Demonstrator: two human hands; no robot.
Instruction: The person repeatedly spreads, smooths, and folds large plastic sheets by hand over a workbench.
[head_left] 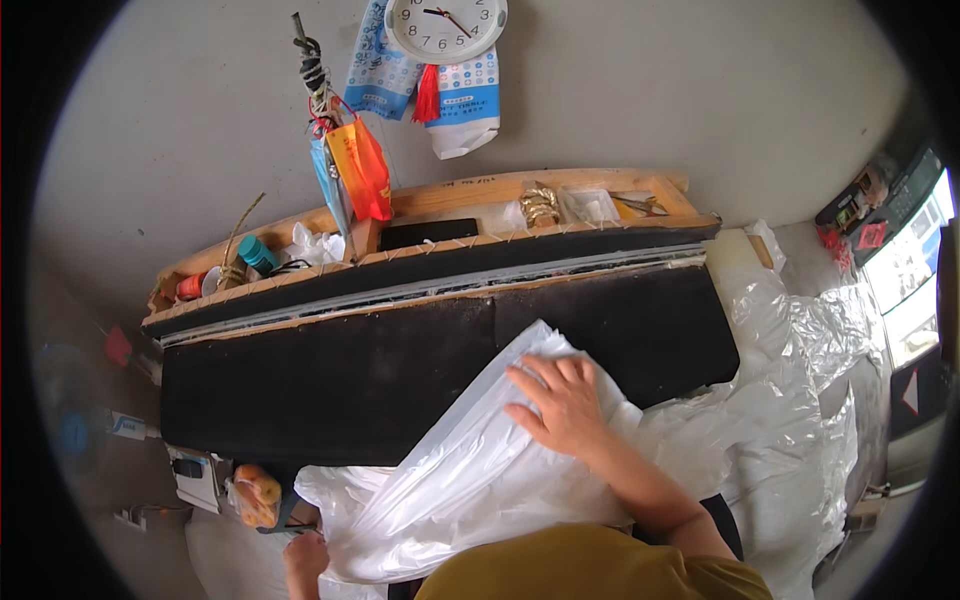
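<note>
A large white plastic bag [470, 450] lies slantwise in front of me, its upper corner over the black padded board [330, 385]. My right hand [563, 403] rests on that upper part, fingers spread and slightly bent, pressing on the plastic rather than gripping it. Down at the lower left, my left hand [306, 553] is closed beside the bag's left edge. What its fingers hold is hidden; a thin dark edge shows just above them. Close by sits a clear bag of orange-yellow round fruit [257, 495].
Behind the board runs a wooden tray [520, 182] holding a teal-capped container [258, 255], a black flat device [430, 234] and a gold cord coil [540, 205]. Crumpled clear plastic sheeting [770, 400] covers the right side. A wall clock [446, 25] hangs above.
</note>
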